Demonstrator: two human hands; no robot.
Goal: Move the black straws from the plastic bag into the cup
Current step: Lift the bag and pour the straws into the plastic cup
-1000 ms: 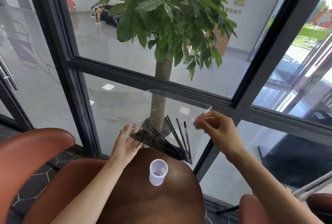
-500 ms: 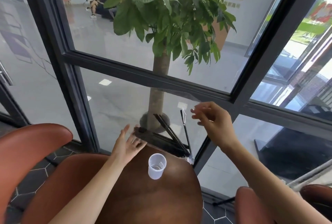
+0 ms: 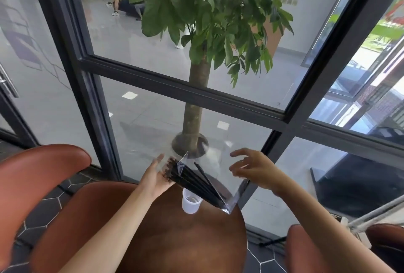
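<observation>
At the far edge of the round wooden table (image 3: 175, 240), close to the window frame (image 3: 273, 152), the clear plastic bag (image 3: 218, 163) slants over the cup (image 3: 191, 201), black straws (image 3: 196, 179) still inside. Left hand (image 3: 156, 177) lies flat and open-palmed under the straw tips. Right hand (image 3: 251, 168) hovers with fingers spread at the bag's upper side; whether it touches is unclear.

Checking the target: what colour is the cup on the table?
Translucent white cup, seen in the head view.
</observation>
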